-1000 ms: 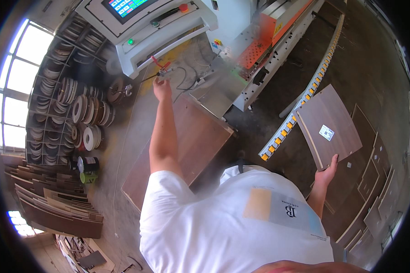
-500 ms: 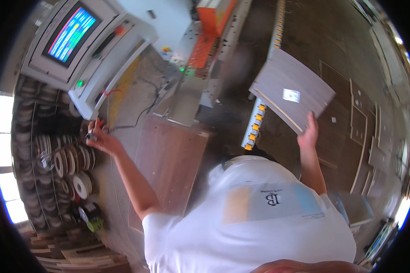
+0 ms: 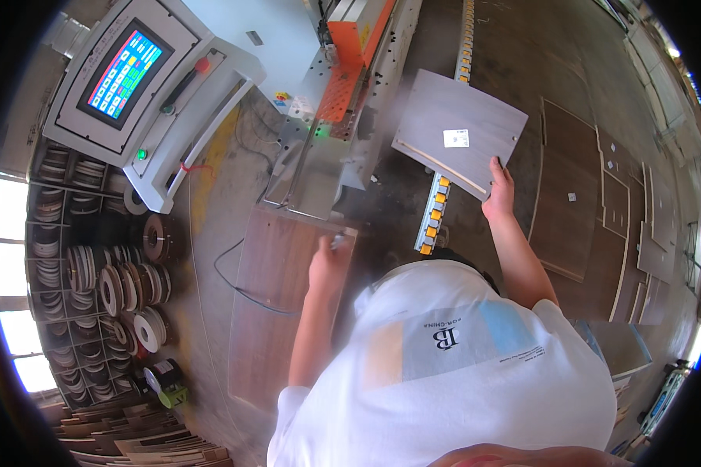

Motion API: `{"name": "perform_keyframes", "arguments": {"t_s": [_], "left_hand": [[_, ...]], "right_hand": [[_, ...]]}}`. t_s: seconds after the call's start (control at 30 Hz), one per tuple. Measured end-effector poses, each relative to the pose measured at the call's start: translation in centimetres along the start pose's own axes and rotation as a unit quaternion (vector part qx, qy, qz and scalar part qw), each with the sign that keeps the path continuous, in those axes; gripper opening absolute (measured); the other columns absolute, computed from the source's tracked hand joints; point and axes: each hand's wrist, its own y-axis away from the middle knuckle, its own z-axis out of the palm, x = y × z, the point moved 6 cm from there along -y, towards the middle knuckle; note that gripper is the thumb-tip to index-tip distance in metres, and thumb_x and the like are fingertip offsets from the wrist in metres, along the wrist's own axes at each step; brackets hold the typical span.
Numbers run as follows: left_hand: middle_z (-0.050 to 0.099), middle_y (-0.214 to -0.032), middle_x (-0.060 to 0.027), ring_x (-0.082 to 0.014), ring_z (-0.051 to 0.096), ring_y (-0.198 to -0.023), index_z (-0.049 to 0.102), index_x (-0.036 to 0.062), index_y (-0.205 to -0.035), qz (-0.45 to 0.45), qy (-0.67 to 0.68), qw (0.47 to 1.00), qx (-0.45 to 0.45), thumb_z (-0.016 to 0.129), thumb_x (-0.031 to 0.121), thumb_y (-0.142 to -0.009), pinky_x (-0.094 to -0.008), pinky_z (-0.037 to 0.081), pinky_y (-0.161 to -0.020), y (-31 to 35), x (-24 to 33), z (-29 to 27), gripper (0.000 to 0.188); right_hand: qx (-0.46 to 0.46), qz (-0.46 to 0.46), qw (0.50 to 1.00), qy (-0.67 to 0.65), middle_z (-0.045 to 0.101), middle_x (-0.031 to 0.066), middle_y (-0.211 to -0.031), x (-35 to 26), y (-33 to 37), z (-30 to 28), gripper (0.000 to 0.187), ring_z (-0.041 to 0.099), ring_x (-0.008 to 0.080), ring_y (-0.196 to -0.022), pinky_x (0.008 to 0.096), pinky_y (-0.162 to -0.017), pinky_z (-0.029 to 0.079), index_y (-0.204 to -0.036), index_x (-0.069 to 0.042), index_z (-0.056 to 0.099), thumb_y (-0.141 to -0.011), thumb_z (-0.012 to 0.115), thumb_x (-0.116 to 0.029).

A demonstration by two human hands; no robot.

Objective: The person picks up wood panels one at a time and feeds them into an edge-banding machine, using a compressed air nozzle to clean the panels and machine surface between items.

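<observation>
My right hand grips a grey-brown wooden panel by its near right corner. The panel is raised in front of me and carries a white label; a pale strip runs along its near edge. My left hand, smeared by motion, is closed around a small silvery tool, whose exact kind I cannot make out. A dark hose loops beside the left forearm and passes behind it. Below that hand lies a larger reddish-brown board.
A machine with a lit control screen stands at the far left, next to an orange guard. A roller track passes under the held panel. Several boards lie at right; rolls of edge banding fill a rack at left.
My left hand has swung right from beside the machine to above the reddish-brown board, bringing the tool and hose along. The panel in my right hand has shifted left and slightly away from me.
</observation>
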Motion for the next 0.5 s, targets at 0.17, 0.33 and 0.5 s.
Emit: {"name": "perform_keyframes", "arguments": {"t_s": [0.17,0.33,0.5], "left_hand": [[0.07,-0.101,-0.0254,-0.046,0.065,-0.099,0.054,0.0094,-0.123,0.015,-0.086,0.991,-0.105,0.057,0.044,-0.096,-0.0502,0.051,-0.084,2.8,-1.9,0.7,0.043],[0.068,-0.082,-0.014,-0.0275,0.067,-0.077,0.056,0.007,-0.117,-0.006,0.05,0.997,-0.06,0.065,0.032,-0.097,-0.0386,0.052,-0.071,2.9,-7.1,3.4,0.034],[0.066,-0.081,-0.0077,-0.0157,0.064,-0.076,0.059,0.0051,-0.117,-0.076,0.076,0.98,-0.167,0.066,0.029,-0.098,-0.033,0.051,-0.067,4.4,-5.5,5.2,0.031]], "right_hand": [[-0.041,0.041,0.996,-0.073,0.057,0.0055,-0.136,1.0,-0.4,-0.4,0.055,0.054,0.0211,-0.126,0.0371,-0.107,0.042,-0.14,-0.005,0.051,-0.097,0.068,-0.036],[-0.045,0.074,0.992,-0.086,0.056,0.0059,-0.14,0.9,0.1,0.7,0.058,0.051,0.0227,-0.131,0.039,-0.11,0.04,-0.144,-0.006,0.046,-0.099,0.063,-0.038],[-0.08,0.159,0.972,-0.157,0.057,0.0084,-0.139,2.9,1.4,1.5,0.052,0.053,0.0244,-0.129,0.0401,-0.109,0.042,-0.141,-0.006,0.05,-0.102,0.059,-0.038]]}}
